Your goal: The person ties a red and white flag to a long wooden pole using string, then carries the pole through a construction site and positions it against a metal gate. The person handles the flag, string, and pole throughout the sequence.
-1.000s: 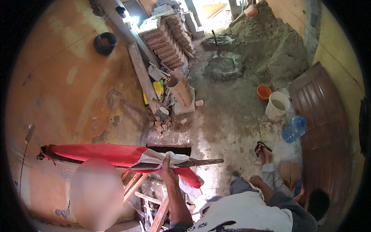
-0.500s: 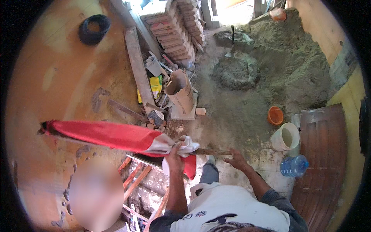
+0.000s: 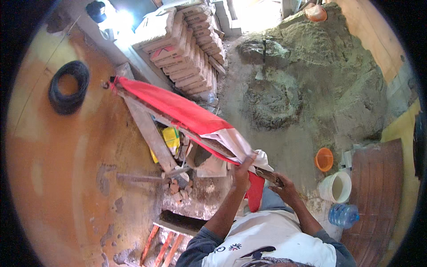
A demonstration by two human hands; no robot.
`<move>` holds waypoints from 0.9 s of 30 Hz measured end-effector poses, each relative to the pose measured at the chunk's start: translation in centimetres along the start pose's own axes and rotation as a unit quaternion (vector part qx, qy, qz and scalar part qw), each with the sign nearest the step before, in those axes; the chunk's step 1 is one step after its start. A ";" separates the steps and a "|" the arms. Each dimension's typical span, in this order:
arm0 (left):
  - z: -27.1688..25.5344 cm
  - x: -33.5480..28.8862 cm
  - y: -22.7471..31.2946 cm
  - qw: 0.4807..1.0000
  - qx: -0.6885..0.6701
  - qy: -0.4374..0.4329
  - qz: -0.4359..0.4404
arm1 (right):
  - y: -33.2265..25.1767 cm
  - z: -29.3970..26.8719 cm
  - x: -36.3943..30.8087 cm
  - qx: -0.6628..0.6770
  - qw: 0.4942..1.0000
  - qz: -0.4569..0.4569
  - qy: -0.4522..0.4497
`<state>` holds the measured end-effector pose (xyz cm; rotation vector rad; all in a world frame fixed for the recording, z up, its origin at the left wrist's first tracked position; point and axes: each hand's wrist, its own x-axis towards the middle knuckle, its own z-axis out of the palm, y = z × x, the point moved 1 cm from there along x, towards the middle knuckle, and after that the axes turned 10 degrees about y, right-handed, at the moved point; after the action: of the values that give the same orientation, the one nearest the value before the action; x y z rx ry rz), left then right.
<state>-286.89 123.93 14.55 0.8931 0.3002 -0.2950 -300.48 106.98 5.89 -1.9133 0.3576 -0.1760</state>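
Observation:
A long wooden pole (image 3: 216,146) with a red and white flag (image 3: 178,107) draped along it slants across the view, its far tip pointing up and left. My left hand (image 3: 242,175) is closed round the pole and the white part of the cloth. At the bare near end, my right hand (image 3: 286,190) grips the wood, its fingers partly hidden behind it. A red corner of the cloth hangs below my left hand, in front of my leg.
Stacked sacks (image 3: 182,58) stand ahead, beside a sand heap (image 3: 338,75) at the right. An orange bucket (image 3: 324,159), white bucket (image 3: 336,187), blue water bottle (image 3: 343,216) and brown door (image 3: 376,196) lie along the right. A coiled black hose (image 3: 69,87) hangs left.
The pole and flag have swung from nearly level to a steep slant, the tip rising and moving right. Both hands moved right; my right hand closed on the near end. The view shifted too.

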 end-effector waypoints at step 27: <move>33.7 72.7 7.7 0.956 0.203 -0.211 -0.028 | -2.6 -3.2 79.3 0.203 0.958 -0.038 0.198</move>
<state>-212.76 92.51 12.64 1.1971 -0.1408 -0.6033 -226.16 78.88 5.65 -1.4765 0.4741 -0.6411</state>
